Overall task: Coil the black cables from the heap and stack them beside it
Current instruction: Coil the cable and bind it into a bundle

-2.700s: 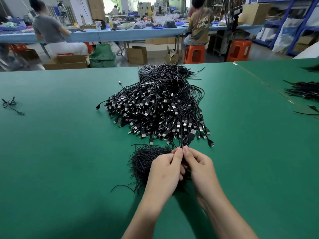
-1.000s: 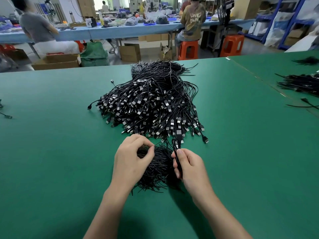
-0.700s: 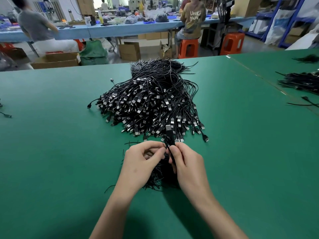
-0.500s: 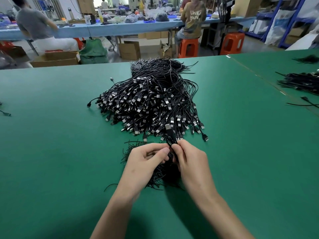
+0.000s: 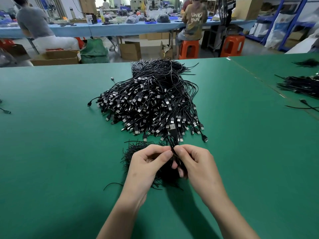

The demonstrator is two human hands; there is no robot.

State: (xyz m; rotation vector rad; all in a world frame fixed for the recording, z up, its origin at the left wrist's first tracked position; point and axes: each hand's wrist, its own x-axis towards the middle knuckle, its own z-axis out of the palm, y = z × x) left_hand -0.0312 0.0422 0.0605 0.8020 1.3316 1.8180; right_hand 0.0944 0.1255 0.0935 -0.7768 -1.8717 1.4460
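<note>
- Just nearer than the heap point(image 5: 151, 104), the left hand point(image 5: 146, 163) and right hand point(image 5: 195, 163) both pinch one black cable point(image 5: 173, 135).
- The hands partly hide a tuft of thin black ties point(image 5: 133, 150) below them.
- Well right of the heap lies another cable pile point(image 5: 300, 85); far left, a stray cable point(image 5: 6, 111).

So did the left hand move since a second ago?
Yes. The left hand slid right, below the heap, to meet the right hand.
</note>
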